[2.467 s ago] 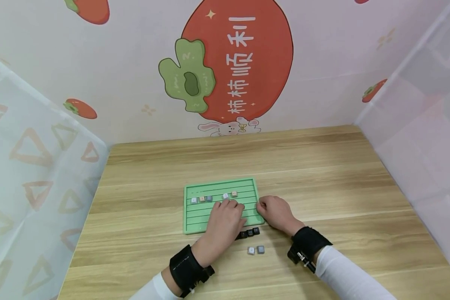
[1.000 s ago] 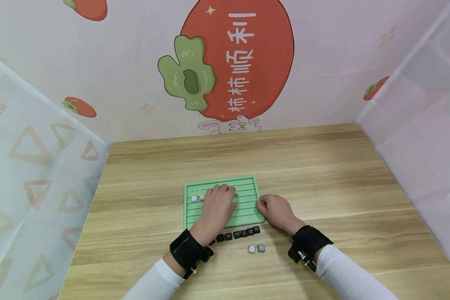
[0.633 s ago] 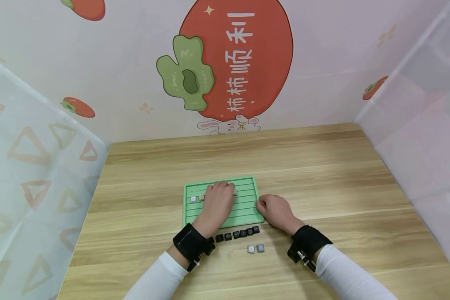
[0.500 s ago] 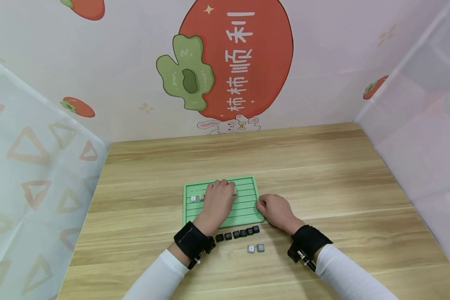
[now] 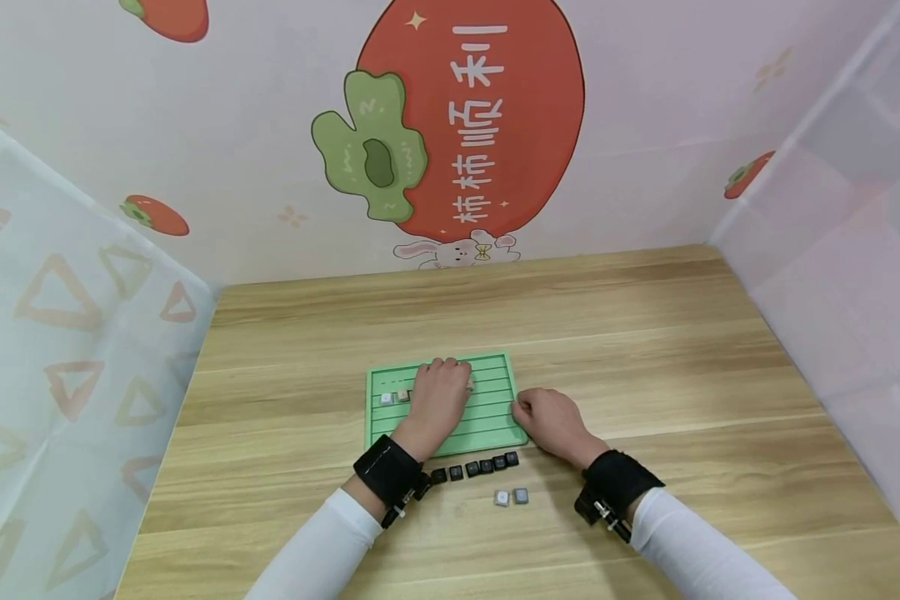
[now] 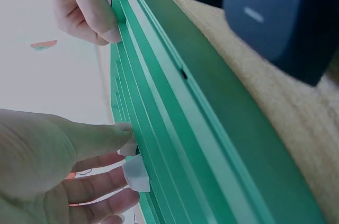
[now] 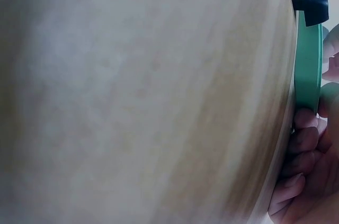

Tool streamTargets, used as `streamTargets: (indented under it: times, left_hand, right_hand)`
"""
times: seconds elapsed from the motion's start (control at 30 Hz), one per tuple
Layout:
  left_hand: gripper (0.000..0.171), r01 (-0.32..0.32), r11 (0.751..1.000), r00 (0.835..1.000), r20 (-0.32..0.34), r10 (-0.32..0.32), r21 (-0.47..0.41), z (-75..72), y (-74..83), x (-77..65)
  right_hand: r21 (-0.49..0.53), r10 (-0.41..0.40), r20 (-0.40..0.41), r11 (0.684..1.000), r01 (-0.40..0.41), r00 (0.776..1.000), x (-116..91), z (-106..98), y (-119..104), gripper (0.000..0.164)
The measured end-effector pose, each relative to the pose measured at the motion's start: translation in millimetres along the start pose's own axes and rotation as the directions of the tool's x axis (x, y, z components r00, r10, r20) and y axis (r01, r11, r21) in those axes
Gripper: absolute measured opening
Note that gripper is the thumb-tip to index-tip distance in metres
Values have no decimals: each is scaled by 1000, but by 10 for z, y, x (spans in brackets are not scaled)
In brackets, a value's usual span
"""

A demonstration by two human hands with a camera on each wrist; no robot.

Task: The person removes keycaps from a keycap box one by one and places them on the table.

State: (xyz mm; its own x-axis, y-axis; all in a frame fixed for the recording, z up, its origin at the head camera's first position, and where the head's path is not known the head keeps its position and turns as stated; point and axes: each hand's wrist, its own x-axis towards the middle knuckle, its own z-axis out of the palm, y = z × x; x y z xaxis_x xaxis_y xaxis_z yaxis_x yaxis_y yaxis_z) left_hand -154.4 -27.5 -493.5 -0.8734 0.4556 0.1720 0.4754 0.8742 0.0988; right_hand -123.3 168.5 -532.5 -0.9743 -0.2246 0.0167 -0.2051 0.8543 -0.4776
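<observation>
— What changes?
— Our left hand [image 5: 441, 398] now reaches farther up the green board [image 5: 495, 417], narrowly pinching a pale keycap [image 6: 127, 150] on it; our right hand [image 5: 558, 423] grips the edge, likely steadying our work.

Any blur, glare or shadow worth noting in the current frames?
Head view: green board reasonably clear, faint shadow beside the right sleeve; left wrist view: upper left washed out, black keycap looming large; right wrist view: tabletop blurred, left edge darkened.

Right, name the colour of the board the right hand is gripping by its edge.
The board is green; it shows best in the head view.
</observation>
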Motion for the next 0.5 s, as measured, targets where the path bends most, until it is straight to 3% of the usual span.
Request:
streamTargets:
  times: [0.5]
  left_hand:
    - [14,4,1000,999,50,-4,2,20,10,31]
  right_hand:
    - [10,7,9,1000,-7,1000,-1,-7,-6,40]
